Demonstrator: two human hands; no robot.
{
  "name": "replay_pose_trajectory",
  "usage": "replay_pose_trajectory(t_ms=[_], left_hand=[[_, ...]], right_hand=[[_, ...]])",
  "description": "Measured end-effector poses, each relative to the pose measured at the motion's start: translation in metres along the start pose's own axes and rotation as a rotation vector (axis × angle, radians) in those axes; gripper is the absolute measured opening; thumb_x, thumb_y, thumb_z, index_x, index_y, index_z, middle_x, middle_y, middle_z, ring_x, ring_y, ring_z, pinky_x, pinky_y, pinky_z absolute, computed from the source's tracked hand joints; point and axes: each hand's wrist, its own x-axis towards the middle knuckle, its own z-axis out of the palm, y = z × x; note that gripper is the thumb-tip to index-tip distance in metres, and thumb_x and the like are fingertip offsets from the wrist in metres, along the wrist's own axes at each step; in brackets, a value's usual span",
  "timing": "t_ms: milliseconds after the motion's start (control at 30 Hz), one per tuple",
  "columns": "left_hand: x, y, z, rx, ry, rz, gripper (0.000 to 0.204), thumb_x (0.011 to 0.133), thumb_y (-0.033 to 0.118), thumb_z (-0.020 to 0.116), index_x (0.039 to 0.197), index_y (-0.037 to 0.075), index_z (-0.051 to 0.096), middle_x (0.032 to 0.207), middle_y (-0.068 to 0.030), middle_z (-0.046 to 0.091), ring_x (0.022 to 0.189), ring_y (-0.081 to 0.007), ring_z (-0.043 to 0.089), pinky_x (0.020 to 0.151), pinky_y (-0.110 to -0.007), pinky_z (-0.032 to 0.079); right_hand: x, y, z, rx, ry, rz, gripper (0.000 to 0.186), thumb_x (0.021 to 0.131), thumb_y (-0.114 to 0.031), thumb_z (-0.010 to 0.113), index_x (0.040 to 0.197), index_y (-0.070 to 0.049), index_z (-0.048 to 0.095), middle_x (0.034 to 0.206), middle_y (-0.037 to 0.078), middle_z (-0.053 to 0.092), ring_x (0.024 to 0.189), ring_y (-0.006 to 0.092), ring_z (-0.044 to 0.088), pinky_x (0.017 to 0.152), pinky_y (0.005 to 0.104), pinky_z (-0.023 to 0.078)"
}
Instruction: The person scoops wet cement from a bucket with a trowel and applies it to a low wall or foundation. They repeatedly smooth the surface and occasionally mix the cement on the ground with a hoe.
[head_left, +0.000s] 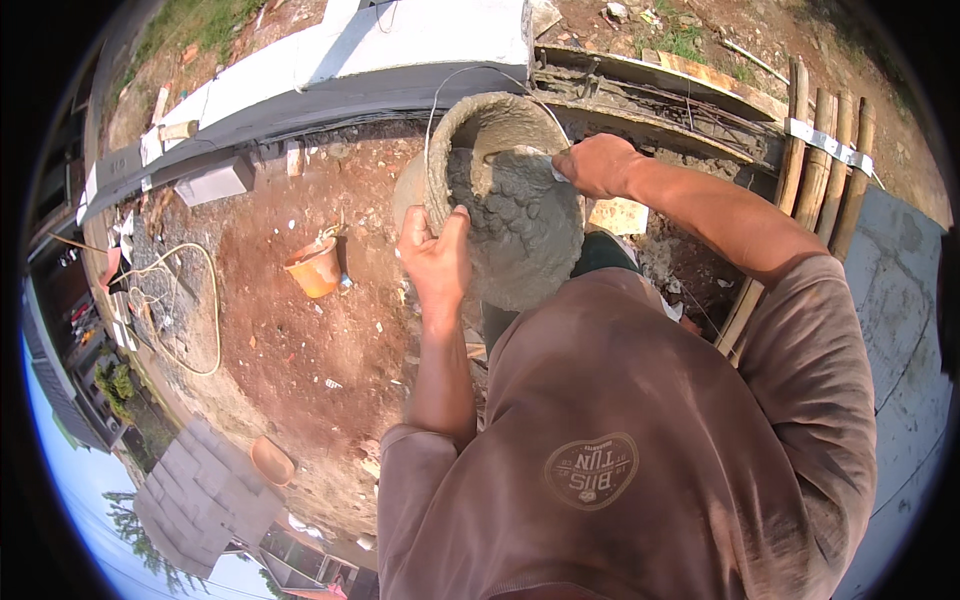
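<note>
A bucket [409, 188] coated in grey cement, with a thin wire handle, is tipped so its mouth faces me. Wet grey mortar [520, 215] fills much of its inside. My left hand [437, 258] grips the bucket's left rim, thumb over the edge. On the opposite side, my right hand [597, 167] is closed at the rim around what looks like a trowel [556, 168]. Only a pale bit of it shows beside the fingers; its handle is hidden in the hand, and mortar covers the rest.
Beyond the bucket runs a low white-topped wall [400, 50], with a rebar-filled trench form [660, 105] to its right. Bamboo poles [825, 150] stand at right. An orange bucket [315, 267], a grey block [215, 182] and a looped hose [215, 300] lie leftward on reddish soil.
</note>
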Motion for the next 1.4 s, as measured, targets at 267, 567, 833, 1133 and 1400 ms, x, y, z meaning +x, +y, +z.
replay_pose_trajectory(t_ms=[267,567,833,1133,1400], left_hand=[[-0.008,-0.005,-0.041,-0.162,0.104,0.015,0.025,0.076,-0.011,0.059,0.068,0.006,0.043,0.071,0.0021,0.048,0.065,-0.0032,0.042,0.056,-0.019,0.038],[-0.016,-0.022,-0.055,-0.192,0.237,-0.079,0.020,0.078,-0.010,0.058,0.074,0.005,0.046,0.074,0.0011,0.051,0.069,-0.0050,0.045,0.064,-0.019,0.041],[-0.018,-0.057,-0.017,-0.262,0.251,-0.204,0.009,0.082,-0.003,0.058,0.084,0.003,0.053,0.077,-0.0003,0.056,0.066,-0.0043,0.047,0.060,-0.020,0.037],[-0.014,-0.074,0.002,-0.238,0.292,-0.311,0.016,0.081,-0.001,0.059,0.075,0.008,0.047,0.069,0.0041,0.049,0.060,-0.0024,0.040,0.054,-0.019,0.032],[-0.020,-0.077,-0.006,-0.144,0.313,-0.313,0.014,0.082,-0.004,0.058,0.078,0.005,0.049,0.073,0.0019,0.054,0.063,-0.0038,0.044,0.058,-0.019,0.036]], right_hand=[[0.001,-0.042,0.064,0.336,-0.083,-0.383,0.046,0.077,-0.021,0.061,0.118,-0.002,0.053,0.095,0.022,0.064,0.092,0.0387,0.061,0.081,0.0458,0.048],[-0.012,-0.033,0.060,0.683,-0.157,-0.326,0.051,0.073,-0.023,0.062,0.118,0.000,0.053,0.093,0.024,0.063,0.092,0.0371,0.060,0.082,0.0434,0.046],[-0.082,0.036,0.014,0.836,-0.098,-0.100,0.040,0.071,-0.012,0.061,0.110,-0.002,0.056,0.073,0.011,0.058,0.067,0.0188,0.055,0.061,0.0350,0.045],[-0.142,0.135,-0.050,0.449,0.334,0.233,0.043,0.069,-0.011,0.057,0.112,-0.004,0.057,0.067,0.011,0.057,0.063,0.0218,0.056,0.064,0.0395,0.046],[-0.036,0.137,0.013,0.067,0.466,0.471,0.042,0.083,-0.021,0.061,0.121,-0.010,0.048,0.108,0.015,0.057,0.097,0.0347,0.060,0.082,0.0433,0.049]])
